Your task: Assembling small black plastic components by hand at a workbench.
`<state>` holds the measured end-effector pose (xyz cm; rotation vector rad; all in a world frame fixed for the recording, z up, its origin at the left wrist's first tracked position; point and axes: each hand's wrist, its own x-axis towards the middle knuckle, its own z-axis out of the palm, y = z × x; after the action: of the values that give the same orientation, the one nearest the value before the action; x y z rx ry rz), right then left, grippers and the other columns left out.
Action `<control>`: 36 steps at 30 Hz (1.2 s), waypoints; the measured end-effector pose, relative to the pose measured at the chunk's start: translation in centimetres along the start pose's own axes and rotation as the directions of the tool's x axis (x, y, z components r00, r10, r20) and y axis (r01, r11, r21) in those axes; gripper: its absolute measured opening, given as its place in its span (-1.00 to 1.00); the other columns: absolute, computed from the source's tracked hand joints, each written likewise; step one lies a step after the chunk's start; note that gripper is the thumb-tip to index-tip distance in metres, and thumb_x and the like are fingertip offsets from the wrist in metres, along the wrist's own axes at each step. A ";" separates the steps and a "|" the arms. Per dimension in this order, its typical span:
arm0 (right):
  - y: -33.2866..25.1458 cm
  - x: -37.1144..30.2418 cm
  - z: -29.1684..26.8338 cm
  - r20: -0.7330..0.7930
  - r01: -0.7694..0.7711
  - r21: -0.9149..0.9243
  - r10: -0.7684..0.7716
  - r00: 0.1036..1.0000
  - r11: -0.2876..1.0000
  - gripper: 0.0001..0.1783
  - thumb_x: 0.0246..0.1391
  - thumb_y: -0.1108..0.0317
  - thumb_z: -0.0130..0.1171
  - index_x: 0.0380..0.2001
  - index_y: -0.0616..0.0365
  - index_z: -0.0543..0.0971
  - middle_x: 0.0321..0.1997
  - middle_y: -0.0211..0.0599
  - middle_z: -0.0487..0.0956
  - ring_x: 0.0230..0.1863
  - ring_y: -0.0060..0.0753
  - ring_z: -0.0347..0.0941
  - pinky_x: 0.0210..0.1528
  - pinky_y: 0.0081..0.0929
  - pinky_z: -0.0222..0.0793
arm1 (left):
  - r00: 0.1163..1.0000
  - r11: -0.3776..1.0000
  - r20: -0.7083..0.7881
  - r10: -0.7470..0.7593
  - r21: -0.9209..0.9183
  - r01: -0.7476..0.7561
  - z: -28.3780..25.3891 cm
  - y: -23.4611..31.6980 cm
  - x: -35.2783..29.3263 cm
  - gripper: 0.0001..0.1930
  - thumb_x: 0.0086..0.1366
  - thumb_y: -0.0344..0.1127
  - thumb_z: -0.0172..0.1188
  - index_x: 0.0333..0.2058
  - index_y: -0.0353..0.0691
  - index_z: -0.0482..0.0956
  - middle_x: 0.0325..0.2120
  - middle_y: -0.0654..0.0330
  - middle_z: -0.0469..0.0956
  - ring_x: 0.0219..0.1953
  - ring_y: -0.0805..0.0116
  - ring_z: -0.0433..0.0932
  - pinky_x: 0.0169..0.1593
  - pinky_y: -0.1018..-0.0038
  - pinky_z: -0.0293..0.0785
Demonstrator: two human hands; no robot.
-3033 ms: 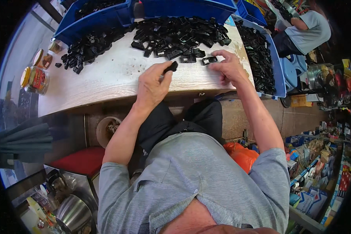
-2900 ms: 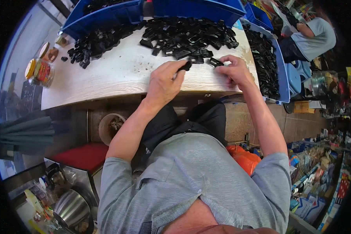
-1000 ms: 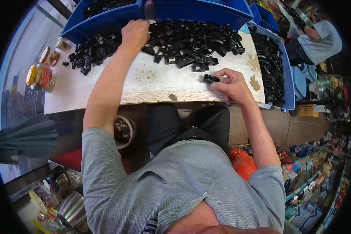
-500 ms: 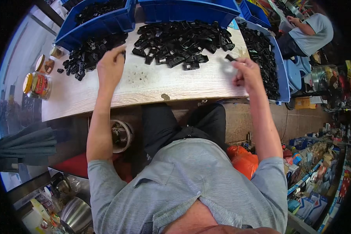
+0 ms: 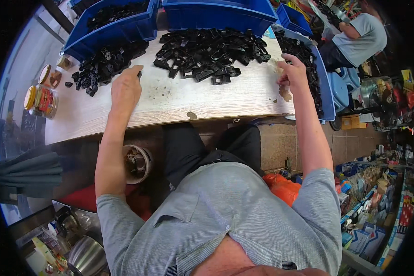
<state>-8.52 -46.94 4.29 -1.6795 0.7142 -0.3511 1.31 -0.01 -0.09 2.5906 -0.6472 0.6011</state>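
My left hand (image 5: 126, 89) is over the left part of the table, its fingers pinched on a small black plastic part (image 5: 139, 73), most of which is hidden. Just beyond it lies a heap of small black parts (image 5: 99, 69). My right hand (image 5: 294, 73) is at the table's right side, beside a light blue bin (image 5: 327, 87) filled with black plastic pieces (image 5: 315, 76). Its forefinger and thumb stand apart, and I see nothing between them. A bigger pile of black plastic clips or housings (image 5: 207, 53) spreads across the table between both hands.
Two blue crates (image 5: 216, 14) (image 5: 117, 30) stand along the table's far edge. Lidded jars (image 5: 43, 101) line the left side of the white table (image 5: 170, 103). Below is a bucket (image 5: 145, 165). At the far right a person (image 5: 361, 37) in a grey shirt works near blue stools (image 5: 340, 92).
The black piece that showed in my right fingers is gone from them, and that hand's fingers have spread beside the bin. My left hand has drawn slightly nearer, still pinching its part.
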 end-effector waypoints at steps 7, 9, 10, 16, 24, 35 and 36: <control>-0.7 0.2 2.6 0.138 -0.002 -0.269 0.041 0.990 0.963 -0.49 0.00 0.40 0.34 0.09 0.00 0.58 -0.66 -0.45 0.38 -0.75 -0.53 0.31 -0.68 -0.45 0.35 | 0.998 0.999 0.040 0.043 -0.032 -0.042 0.6 -0.8 0.1 -0.76 0.22 -0.55 0.12 -0.16 -0.22 0.65 -0.13 -0.01 0.63 -0.13 -0.11 0.61 -0.02 0.18 0.52; -0.7 0.2 2.9 0.124 0.001 -0.325 0.042 0.991 0.946 -0.50 0.00 0.40 0.35 0.08 -0.01 0.58 -0.66 -0.47 0.38 -0.75 -0.56 0.29 -0.70 -0.47 0.31 | 0.998 0.998 0.025 0.052 -0.036 -0.051 0.6 -0.9 -0.1 -0.77 0.22 -0.55 0.12 -0.17 -0.23 0.65 -0.13 -0.01 0.63 -0.13 -0.11 0.60 -0.02 0.17 0.52; -0.6 0.2 2.9 0.131 0.016 -0.343 0.031 0.991 0.939 -0.53 0.00 0.40 0.37 0.03 0.02 0.59 -0.65 -0.48 0.38 -0.76 -0.58 0.28 -0.71 -0.49 0.28 | 0.998 0.997 0.010 0.061 -0.041 -0.061 0.6 -0.9 -0.2 -0.79 0.22 -0.54 0.12 -0.18 -0.25 0.64 -0.13 -0.01 0.63 -0.13 -0.11 0.60 -0.02 0.17 0.51; 0.5 0.0 2.3 0.168 0.051 -0.323 0.004 0.986 0.945 -0.67 -0.05 0.40 0.46 -0.21 0.12 0.56 -0.65 -0.49 0.40 -0.79 -0.61 0.23 -0.73 -0.51 0.18 | 0.998 0.995 0.030 0.052 -0.083 -0.049 -0.3 0.0 -0.6 -0.78 0.24 -0.53 0.09 -0.16 -0.28 0.63 -0.12 -0.05 0.62 -0.10 -0.10 0.60 0.02 0.17 0.50; 0.5 -1.7 2.5 0.218 0.007 -0.267 0.053 0.974 0.964 -0.75 -0.06 0.43 0.41 -0.40 0.09 0.49 -0.69 -0.52 0.37 -0.77 -0.63 0.23 -0.74 -0.55 0.14 | 1.000 0.989 0.001 0.029 -0.144 -0.028 -0.9 -0.9 -1.7 -0.73 0.28 -0.48 0.08 -0.06 -0.29 0.61 -0.09 -0.07 0.62 -0.07 -0.09 0.60 0.04 0.22 0.50; 0.2 -2.0 2.7 0.130 -0.014 -0.274 0.052 0.990 0.962 -0.37 -0.07 0.36 0.46 0.08 0.28 0.47 -0.60 -0.48 0.43 -0.76 -0.66 0.18 -0.73 -0.57 0.13 | 0.989 0.995 0.126 0.082 -0.066 -0.074 -2.4 0.3 -2.4 -0.74 0.31 -0.35 0.20 -0.05 -0.26 0.61 -0.09 -0.01 0.64 -0.01 -0.03 0.58 0.08 0.22 0.49; 0.2 -1.9 2.8 0.136 -0.035 -0.291 0.077 0.988 0.956 -0.39 -0.06 0.36 0.45 0.08 0.28 0.48 -0.61 -0.49 0.43 -0.77 -0.66 0.17 -0.73 -0.57 0.13 | 0.989 0.996 0.124 0.079 -0.061 -0.072 -2.3 0.6 -2.4 -0.74 0.31 -0.35 0.20 -0.05 -0.26 0.61 -0.09 -0.01 0.64 -0.01 -0.03 0.58 0.08 0.22 0.49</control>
<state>-8.38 -43.64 3.74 -1.9328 0.7278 -0.0835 -1.62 1.45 0.75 2.5759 -0.7944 0.4378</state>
